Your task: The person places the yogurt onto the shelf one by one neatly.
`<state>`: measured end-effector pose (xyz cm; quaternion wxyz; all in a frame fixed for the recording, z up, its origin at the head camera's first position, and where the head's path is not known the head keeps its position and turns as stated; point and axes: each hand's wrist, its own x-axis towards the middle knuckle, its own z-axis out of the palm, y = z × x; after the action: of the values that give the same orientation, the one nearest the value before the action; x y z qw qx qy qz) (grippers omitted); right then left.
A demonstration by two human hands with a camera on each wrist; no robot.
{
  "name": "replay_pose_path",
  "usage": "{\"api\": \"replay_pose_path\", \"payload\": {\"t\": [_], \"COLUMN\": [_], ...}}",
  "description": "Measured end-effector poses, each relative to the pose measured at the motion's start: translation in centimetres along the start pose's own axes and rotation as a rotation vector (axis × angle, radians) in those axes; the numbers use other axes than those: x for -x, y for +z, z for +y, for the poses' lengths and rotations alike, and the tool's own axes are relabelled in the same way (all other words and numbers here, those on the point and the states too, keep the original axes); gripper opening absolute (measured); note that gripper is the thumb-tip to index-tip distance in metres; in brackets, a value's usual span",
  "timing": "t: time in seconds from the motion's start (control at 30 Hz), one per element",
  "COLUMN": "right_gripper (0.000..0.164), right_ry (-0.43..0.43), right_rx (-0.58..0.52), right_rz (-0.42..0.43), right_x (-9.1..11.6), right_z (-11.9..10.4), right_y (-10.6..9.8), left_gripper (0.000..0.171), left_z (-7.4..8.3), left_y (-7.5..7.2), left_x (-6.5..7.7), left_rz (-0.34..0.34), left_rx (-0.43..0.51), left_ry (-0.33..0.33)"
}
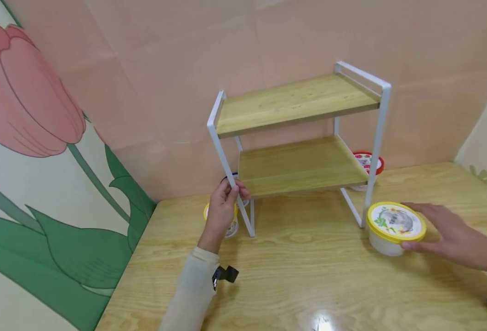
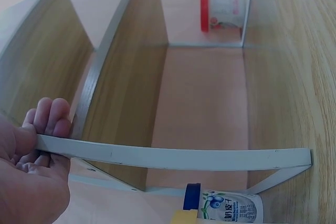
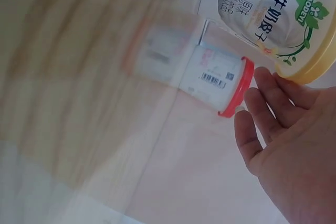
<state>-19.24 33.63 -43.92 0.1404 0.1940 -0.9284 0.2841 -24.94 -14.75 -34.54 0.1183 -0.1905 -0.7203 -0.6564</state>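
A two-tier wooden shelf rack (image 1: 297,105) with white metal side frames stands on the table. My left hand (image 1: 222,207) grips its left front leg, fingers and thumb around the white bar (image 2: 184,158). Near the right front leg, an upright plastic tub with a yellow lid (image 1: 396,222) carries a koala picture. My right hand (image 1: 458,234) is at the tub's right side, thumb and fingers at the lid's edge. In the right wrist view the fingers (image 3: 268,114) are loosely extended beside the yellow-lidded tub (image 3: 268,14); the thumb is hidden there.
A red-lidded tub (image 1: 367,163) stands behind the rack's right side. Left of the rack are a second yellow-lidded tub (image 1: 232,227) and a blue-lidded tub (image 2: 228,205), partly hidden by my left hand in the head view. A pink backdrop (image 1: 165,92) rises behind the table.
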Motion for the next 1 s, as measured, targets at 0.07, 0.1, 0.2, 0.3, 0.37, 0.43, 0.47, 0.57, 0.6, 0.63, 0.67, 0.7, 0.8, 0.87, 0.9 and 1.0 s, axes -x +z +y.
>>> {"api": "replay_pose_path", "payload": {"t": [0.07, 0.1, 0.2, 0.3, 0.37, 0.43, 0.47, 0.57, 0.6, 0.63, 0.67, 0.7, 0.8, 0.87, 0.9, 1.0], "right_gripper": [0.093, 0.092, 0.091, 0.089, 0.09, 0.09, 0.09, 0.09, 0.09, 0.09, 0.09, 0.09, 0.09, 0.09, 0.09, 0.09], "right_ry": [-0.012, -0.013, -0.016, -0.023, -0.039, -0.053, -0.059, -0.061, -0.059, -0.056, -0.051, -0.047, -0.034, -0.027, -0.032, -0.052], "right_rx": [0.001, 0.0, 0.006, 0.008, 0.009, 0.004, 0.006, 0.01, 0.015, 0.021, 0.025, 0.029, 0.047, 0.061, 0.063, 0.066], "right_rz": [0.006, 0.006, 0.009, 0.011, 0.016, 0.016, 0.017, 0.012, 0.012, 0.012, 0.011, 0.01, 0.008, 0.004, 0.006, 0.015], "right_x": [0.1, 0.2, 0.2, 0.2, 0.1, 0.0, -0.1, -0.1, -0.1, -0.1, -0.1, -0.1, -0.1, -0.1, -0.1, -0.2], "right_z": [0.0, 0.0, -0.1, -0.5, -0.8, -1.1, -1.3, -1.6, -1.7, -1.8, -1.9, -2.0, -2.1, -2.3, -2.3, -2.6], "right_y": [0.2, 0.3, 0.5, 0.6, 0.6, 0.7, 0.8, 0.9, 1.0, 1.0, 1.0, 1.0, 1.0, 1.0, 1.0, 1.2], "left_gripper": [0.02, 0.02, 0.02, 0.019, 0.019, 0.019, 0.019, 0.019, 0.019, 0.019, 0.018, 0.018, 0.019, 0.019, 0.019, 0.018], "left_z": [0.0, -0.1, 0.0, 0.1, 0.1, 0.1, 0.1, 0.0, 0.0, -0.1, -0.1, -0.2, -0.3, -0.3, -0.4, -0.4], "left_y": [0.1, 0.1, 0.1, 0.1, 0.2, 0.2, 0.1, 0.1, 0.1, 0.1, 0.2, 0.2, 0.1, 0.1, 0.1, 0.0], "left_x": [0.0, -0.1, -0.1, -0.1, -0.1, -0.1, 0.0, 0.0, 0.0, 0.0, 0.0, 0.0, 0.0, -0.1, -0.1, -0.1], "left_rz": [0.0, -0.001, -0.003, -0.002, 0.001, 0.003, 0.004, 0.004, 0.003, 0.002, 0.002, 0.002, 0.001, 0.002, 0.003, 0.004], "left_rx": [-0.004, -0.005, -0.002, 0.002, 0.005, 0.006, 0.007, 0.009, 0.01, 0.011, 0.011, 0.009, 0.001, -0.006, -0.007, -0.003], "left_ry": [0.003, 0.006, 0.009, 0.003, -0.001, -0.005, -0.005, -0.007, -0.007, -0.006, -0.005, -0.004, 0.0, 0.004, 0.004, 0.005]}}
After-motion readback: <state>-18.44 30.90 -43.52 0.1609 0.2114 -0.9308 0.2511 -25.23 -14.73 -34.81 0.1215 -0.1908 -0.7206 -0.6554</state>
